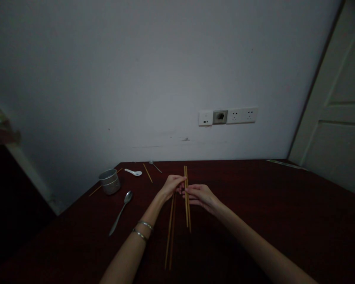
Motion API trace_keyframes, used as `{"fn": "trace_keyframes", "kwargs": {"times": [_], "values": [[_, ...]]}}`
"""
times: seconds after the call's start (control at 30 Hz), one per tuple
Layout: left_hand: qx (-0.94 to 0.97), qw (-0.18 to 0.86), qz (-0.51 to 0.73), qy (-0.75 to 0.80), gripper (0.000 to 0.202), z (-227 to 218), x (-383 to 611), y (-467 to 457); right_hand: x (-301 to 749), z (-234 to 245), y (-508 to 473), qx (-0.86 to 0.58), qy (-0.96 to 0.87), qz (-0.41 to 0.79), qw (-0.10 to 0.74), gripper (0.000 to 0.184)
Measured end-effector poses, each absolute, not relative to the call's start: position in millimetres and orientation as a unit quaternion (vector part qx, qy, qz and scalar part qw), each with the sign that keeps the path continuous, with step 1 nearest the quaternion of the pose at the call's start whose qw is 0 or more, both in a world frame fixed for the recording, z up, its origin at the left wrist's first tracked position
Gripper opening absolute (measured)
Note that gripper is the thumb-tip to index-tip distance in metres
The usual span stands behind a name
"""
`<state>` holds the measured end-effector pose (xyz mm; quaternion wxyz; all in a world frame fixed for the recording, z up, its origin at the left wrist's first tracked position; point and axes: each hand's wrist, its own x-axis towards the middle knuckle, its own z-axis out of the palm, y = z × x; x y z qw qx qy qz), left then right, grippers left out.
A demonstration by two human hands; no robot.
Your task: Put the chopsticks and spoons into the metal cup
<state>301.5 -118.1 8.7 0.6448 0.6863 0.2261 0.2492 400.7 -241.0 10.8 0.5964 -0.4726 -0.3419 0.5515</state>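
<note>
Two light wooden chopsticks (187, 211) stand side by side, nearly upright in view, between my hands. The fingers of my left hand (174, 184) pinch them near the upper part; two bracelets circle that wrist. Slightly lower, my right hand (201, 195) has its thumb and fingers closed on the same pair. Another two chopsticks (170, 236) extend toward me from beneath my left hand. Their far ends are hidden by that hand, so I cannot tell whether it touches them.
Left on the dark red table (254, 205) are a metal cup (110, 182), a metal spoon (121, 213) and a white spoon (133, 172). One chopstick (147, 172) lies near a thin long-handled spoon (156, 167); another stick (95, 190) passes behind the cup. A wall with sockets (241, 115) rises behind.
</note>
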Motion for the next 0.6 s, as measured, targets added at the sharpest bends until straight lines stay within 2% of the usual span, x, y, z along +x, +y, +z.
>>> {"fn": "trace_keyframes", "kwargs": {"times": [0.6], "values": [[0.681, 0.645, 0.242, 0.25, 0.035, 6.9, 305.4, -121.6, 403.9, 5.5, -239.2, -0.487, -0.335, 0.554, 0.586, 0.018]]}}
